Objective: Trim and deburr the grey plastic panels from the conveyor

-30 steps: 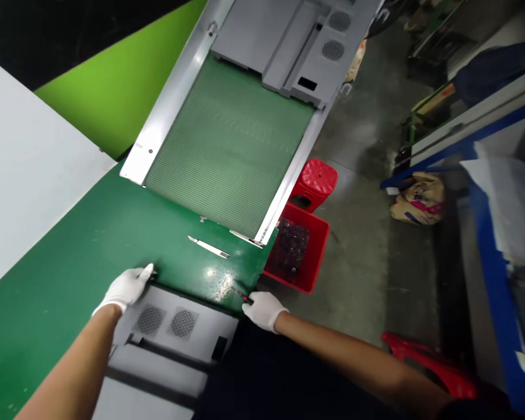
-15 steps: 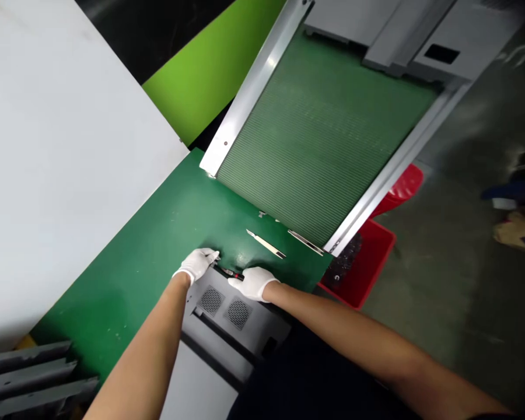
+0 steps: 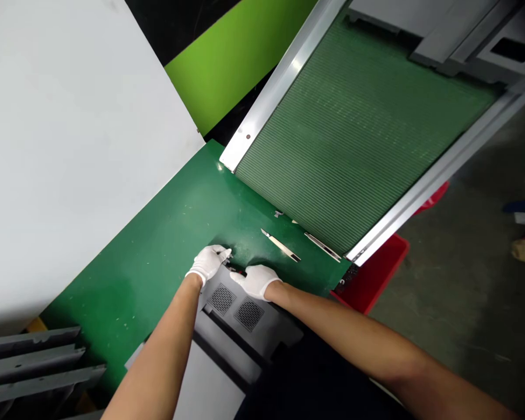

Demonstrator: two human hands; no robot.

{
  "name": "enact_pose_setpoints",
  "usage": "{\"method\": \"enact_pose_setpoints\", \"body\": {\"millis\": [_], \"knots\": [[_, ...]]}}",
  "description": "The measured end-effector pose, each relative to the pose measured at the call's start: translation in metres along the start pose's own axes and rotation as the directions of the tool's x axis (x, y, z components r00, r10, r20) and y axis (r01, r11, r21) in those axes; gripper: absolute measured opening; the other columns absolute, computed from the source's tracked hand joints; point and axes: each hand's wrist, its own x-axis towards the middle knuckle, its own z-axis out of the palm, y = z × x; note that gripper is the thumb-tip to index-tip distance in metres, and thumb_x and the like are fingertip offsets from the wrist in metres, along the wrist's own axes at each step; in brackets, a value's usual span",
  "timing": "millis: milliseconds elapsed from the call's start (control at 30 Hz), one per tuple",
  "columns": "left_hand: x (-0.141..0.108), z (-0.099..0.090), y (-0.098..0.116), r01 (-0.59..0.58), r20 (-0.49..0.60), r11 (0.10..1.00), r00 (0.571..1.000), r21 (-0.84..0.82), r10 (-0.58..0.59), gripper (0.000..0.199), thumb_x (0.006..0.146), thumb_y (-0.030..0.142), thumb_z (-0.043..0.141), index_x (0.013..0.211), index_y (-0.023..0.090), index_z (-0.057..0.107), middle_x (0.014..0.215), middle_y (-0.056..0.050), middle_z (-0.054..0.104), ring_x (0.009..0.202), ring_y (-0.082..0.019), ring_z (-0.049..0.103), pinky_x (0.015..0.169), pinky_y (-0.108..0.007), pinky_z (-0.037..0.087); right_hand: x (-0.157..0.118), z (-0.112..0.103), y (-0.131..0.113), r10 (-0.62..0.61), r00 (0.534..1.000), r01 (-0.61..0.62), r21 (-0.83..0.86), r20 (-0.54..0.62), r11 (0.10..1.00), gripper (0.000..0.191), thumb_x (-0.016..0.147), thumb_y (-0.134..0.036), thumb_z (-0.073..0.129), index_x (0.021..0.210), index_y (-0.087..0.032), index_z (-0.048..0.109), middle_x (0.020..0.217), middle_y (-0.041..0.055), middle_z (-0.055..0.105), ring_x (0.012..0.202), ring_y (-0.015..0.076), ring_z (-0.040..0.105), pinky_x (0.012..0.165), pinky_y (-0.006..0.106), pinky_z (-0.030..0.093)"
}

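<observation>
A grey plastic housing [image 3: 234, 338] with two square vent grilles lies at the front of the green tabletop, close against my body. My left hand [image 3: 207, 262], in a white glove, pinches the far left corner of the housing. Beside it, my right hand [image 3: 256, 281], also gloved, is closed around a small black-and-red hand tool [image 3: 240, 272]. The tool's tip is at the housing's far edge near my left fingertips; most of its handle is hidden by the glove. A craft knife [image 3: 280, 245] with a pale handle lies beyond my hands.
Tweezers [image 3: 322, 247] lie by the end of a green ribbed conveyor belt [image 3: 332, 140] with metal rails. A red bin [image 3: 378, 274] sits below right. Grey panels [image 3: 39, 361] are stacked at lower left, beside a large white surface [image 3: 70, 146].
The view has shifted, so everything sits slightly further right. My right hand and the tool have moved closer to my left fingertips; the left hand keeps its pinch on the housing corner.
</observation>
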Motion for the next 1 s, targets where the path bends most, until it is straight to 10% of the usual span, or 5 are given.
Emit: {"method": "enact_pose_setpoints", "body": {"millis": [1000], "knots": [[-0.002,-0.001,-0.001,-0.051,-0.049,0.992,0.998,-0.119,0.045,0.042,0.081,0.057,0.058,0.073,0.017,0.071,0.072,-0.004,0.07,0.069,-0.018,0.058,0.07,-0.03,0.043,0.016,-0.004,-0.009,-0.119,0.992,0.108,-0.192,-0.047,0.975,0.084,0.095,-0.071,0.019,0.101,-0.009,0.076,0.099,0.0253,0.074,0.099,0.0376,0.07,0.085,0.047,0.052]]}}
